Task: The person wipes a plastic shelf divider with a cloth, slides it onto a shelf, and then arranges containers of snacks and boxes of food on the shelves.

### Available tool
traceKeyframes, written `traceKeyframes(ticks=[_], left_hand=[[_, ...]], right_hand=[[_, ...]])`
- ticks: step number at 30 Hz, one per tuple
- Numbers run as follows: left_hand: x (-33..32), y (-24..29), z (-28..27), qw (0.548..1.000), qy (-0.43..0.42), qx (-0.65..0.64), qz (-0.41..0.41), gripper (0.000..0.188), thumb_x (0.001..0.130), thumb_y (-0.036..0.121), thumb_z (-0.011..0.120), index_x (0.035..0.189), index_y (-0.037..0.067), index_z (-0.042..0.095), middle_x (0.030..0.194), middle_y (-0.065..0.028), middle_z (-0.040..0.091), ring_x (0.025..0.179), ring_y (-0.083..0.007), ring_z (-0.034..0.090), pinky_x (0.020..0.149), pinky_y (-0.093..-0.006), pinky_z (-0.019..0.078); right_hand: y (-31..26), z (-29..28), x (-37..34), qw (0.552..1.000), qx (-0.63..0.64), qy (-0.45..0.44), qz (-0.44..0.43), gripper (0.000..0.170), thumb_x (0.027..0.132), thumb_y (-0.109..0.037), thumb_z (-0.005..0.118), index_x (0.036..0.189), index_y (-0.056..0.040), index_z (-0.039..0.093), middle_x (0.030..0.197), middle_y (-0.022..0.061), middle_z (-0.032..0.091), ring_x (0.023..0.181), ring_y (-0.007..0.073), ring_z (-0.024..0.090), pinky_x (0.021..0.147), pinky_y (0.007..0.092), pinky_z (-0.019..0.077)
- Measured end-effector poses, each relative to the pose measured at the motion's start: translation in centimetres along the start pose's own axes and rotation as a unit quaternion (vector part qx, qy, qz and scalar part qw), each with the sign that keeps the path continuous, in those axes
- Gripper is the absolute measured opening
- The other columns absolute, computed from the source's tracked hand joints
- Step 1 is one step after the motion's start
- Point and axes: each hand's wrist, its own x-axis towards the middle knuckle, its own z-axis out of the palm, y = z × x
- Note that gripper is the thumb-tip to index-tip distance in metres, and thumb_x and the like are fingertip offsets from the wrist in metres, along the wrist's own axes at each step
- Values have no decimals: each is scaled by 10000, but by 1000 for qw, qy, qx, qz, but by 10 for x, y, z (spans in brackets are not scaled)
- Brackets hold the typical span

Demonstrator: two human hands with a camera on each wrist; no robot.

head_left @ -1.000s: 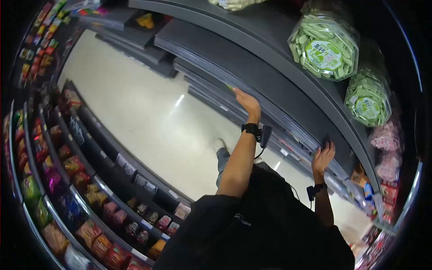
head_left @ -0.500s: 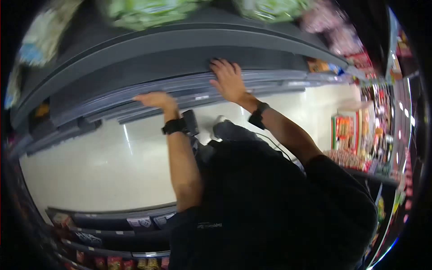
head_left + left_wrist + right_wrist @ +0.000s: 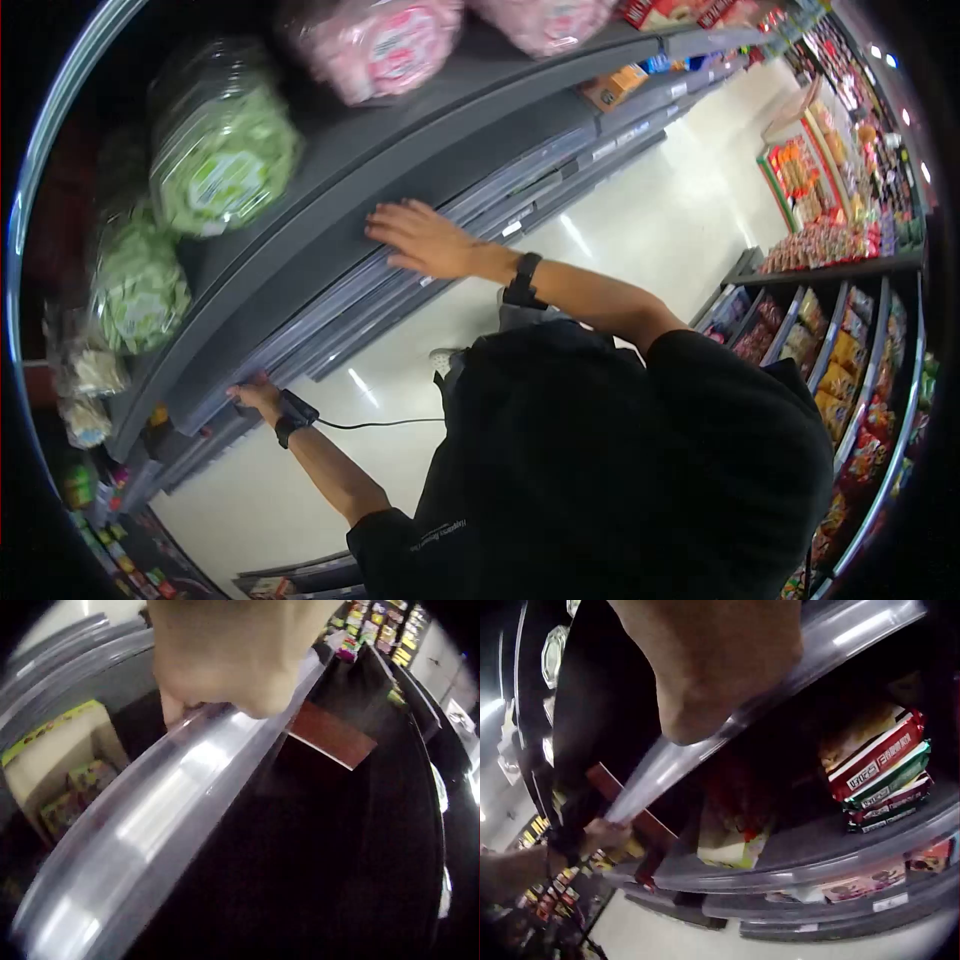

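A dark shelf (image 3: 490, 150) with a clear plastic edge strip (image 3: 180, 772) runs under both hands. Near its left end, my left hand (image 3: 258, 395) grips the front edge; in the left wrist view its fingers curl over the strip. Farther right, my right hand (image 3: 425, 240) rests on the same shelf, fingers spread across its top and the heel by the front edge. From the right wrist, the right hand (image 3: 712, 667) overlaps the strip, its fingertips hidden, while the left hand (image 3: 607, 834) shows at the far end.
Clear tubs of green snacks (image 3: 225, 165) and pink snacks (image 3: 385, 50) stand on the shelf above. Stacked snack packs (image 3: 877, 780) lie on a lower shelf. An orange box (image 3: 615, 88) sits toward the right. Stocked shelves (image 3: 850, 350) stand behind, across the pale floor (image 3: 640, 230).
The head view has swung round to the right. Both hands have shifted left along the shelf, the left one to near its end and the right one away from the orange box.
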Motion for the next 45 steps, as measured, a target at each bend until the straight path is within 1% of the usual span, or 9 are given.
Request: traceKeyframes(ticks=[6,13,14,17,19,27,36,39,45], left_hand=[[45,-19,-41,926,-89,322,173,604,884,526,388,1156,-5,479,1041,-109,578,888,-259,551,809,-398,472],[12,-88,-7,579,-89,681,440,504,881,391,512,1124,-49,467,950,-118,606,845,-263,561,815,-397,463],[3,-88,-3,577,-91,675,451,504,881,391,512,1124,-49,467,950,-118,606,845,-263,561,815,-397,463],[-42,-104,-13,769,-348,381,378,364,867,255,527,1125,7,461,797,-73,561,787,-229,550,761,-379,480],[-128,-109,6,974,-193,118,18,261,909,276,461,947,35,554,835,-82,567,804,-210,558,765,-322,469],[-287,-120,35,935,-254,176,-172,376,920,344,435,1173,68,477,1112,-97,496,960,-233,503,811,-366,443],[-383,-48,110,811,-573,37,-112,648,865,572,426,1310,106,359,1291,-172,429,1194,-275,422,995,-441,340],[-384,-75,93,804,-541,132,-209,390,922,294,500,1178,0,488,1178,-116,530,1080,-190,514,893,-325,412],[-393,-108,38,844,-440,212,-219,414,868,357,577,1105,19,537,977,-92,612,793,-159,577,698,-264,456]], right_hand=[[148,-66,-42,946,-95,190,245,436,803,-312,580,1109,-7,518,1228,223,439,1126,389,408,950,461,329],[245,-72,-16,943,-96,21,317,437,860,-378,359,1191,-156,539,1195,89,562,1127,296,492,1003,480,309],[237,-75,-10,938,-106,-1,330,428,853,-376,368,1173,-154,545,1194,90,560,1141,293,479,1008,471,298],[225,-60,-8,944,-30,79,320,314,833,-242,434,1077,-146,606,1143,86,583,1145,289,464,971,485,291],[217,-40,-2,937,-58,69,338,294,819,-219,454,1050,-134,617,1118,87,578,1103,284,472,944,473,310],[69,-16,-18,947,222,70,223,314,716,-122,628,1030,-119,624,1011,126,531,1018,316,496,847,419,427],[-70,-53,-100,922,370,65,98,342,801,-181,601,1119,-75,538,1121,146,507,1030,333,514,805,426,442],[-67,-43,-143,907,388,-18,162,324,810,-190,591,1089,-39,528,1029,156,540,964,347,537,771,413,450],[-66,-87,-200,887,303,-297,185,269,873,-251,516,1072,-71,536,1008,150,580,965,330,547,821,410,435]])
